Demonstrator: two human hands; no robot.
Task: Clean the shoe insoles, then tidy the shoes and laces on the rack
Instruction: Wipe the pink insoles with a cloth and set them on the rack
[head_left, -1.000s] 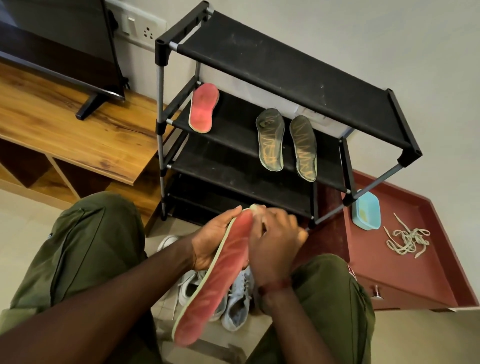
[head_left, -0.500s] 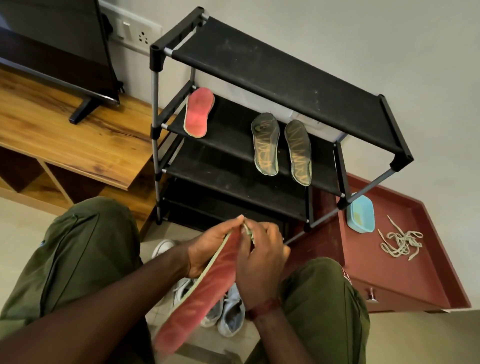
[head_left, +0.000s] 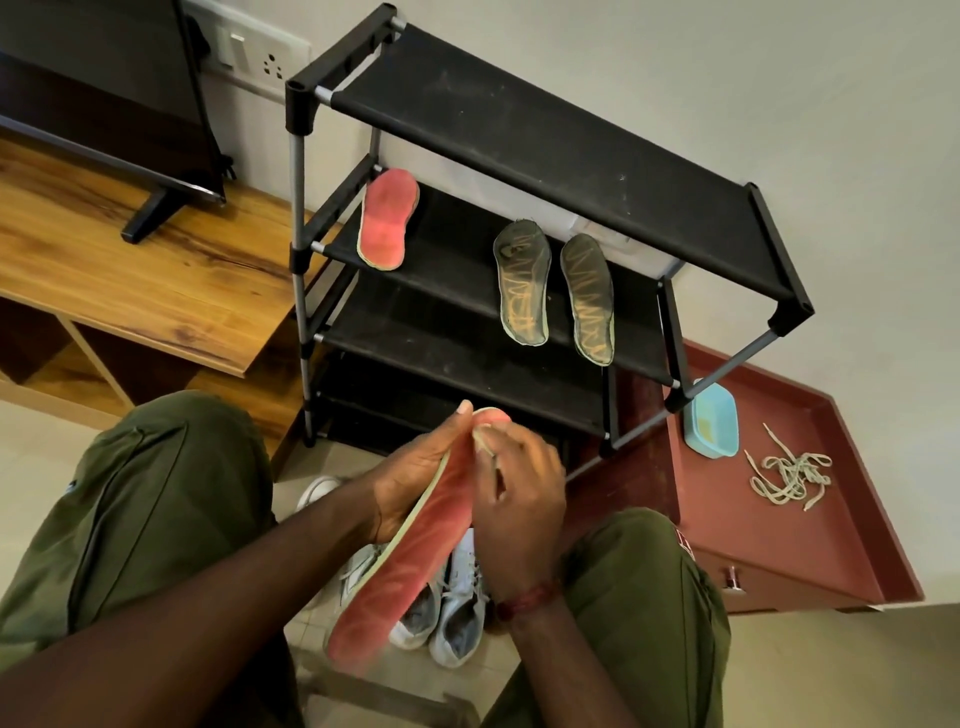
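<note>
between the knees, the left hand (head_left: 415, 467) props an insole (head_left: 410, 561) from behind, fingers grasping it, its red face tilted up, i judge for wiping. the right hand (head_left: 519, 499) curls its fingers at the toe; blurred, so i cannot tell what they grasp. shoes (head_left: 457, 613) lie on the floor beneath, count unclear. the rack (head_left: 545, 135) carries one second red insole (head_left: 387, 221) and two dark insoles (head_left: 522, 283) (head_left: 589, 299), probably laid out to dry. one tub (head_left: 710, 418) and one heap of laces (head_left: 789, 478) sit on the right surface (head_left: 810, 551).
</note>
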